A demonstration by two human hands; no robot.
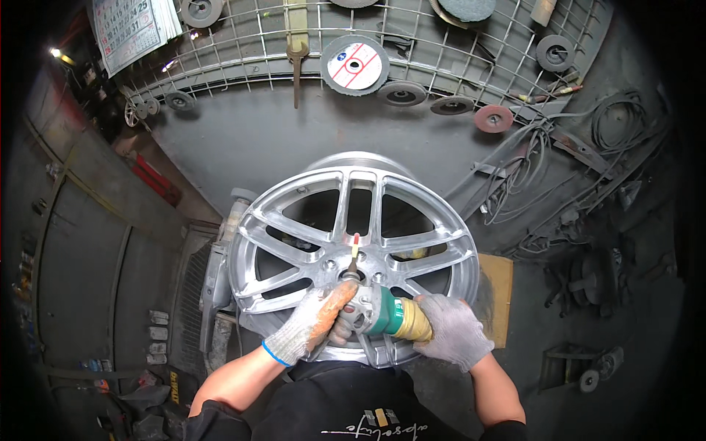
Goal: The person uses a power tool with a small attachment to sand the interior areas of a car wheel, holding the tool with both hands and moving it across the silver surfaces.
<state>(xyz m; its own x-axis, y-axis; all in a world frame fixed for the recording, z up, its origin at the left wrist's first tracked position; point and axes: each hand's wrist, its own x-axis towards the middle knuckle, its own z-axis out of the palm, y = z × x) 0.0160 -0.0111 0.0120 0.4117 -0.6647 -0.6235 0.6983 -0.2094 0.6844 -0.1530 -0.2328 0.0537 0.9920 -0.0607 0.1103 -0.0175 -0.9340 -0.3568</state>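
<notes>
A bare silver alloy wheel [376, 259] with paired spokes stands in front of me, its face toward me. Both hands hold a green power grinder [386, 312] across the lower half of the wheel. My left hand [316, 323], in a pale glove with an orange-stained thumb side, is closed round the grinder's metal head. Around the body, wound with yellow tape, my right hand [457, 332] is closed in a greyish glove. A slim bit [355, 250] with a yellow and red tip points away from me over the hub. Whether it touches the wheel I cannot tell.
Above the wheel, a wire grid [250, 44] carries several abrasive discs, including a white and red one [354, 65]. Grey machinery [218, 272] stands left of the wheel, a brown board [501, 294] right. Loose cables [526, 165] hang at the right.
</notes>
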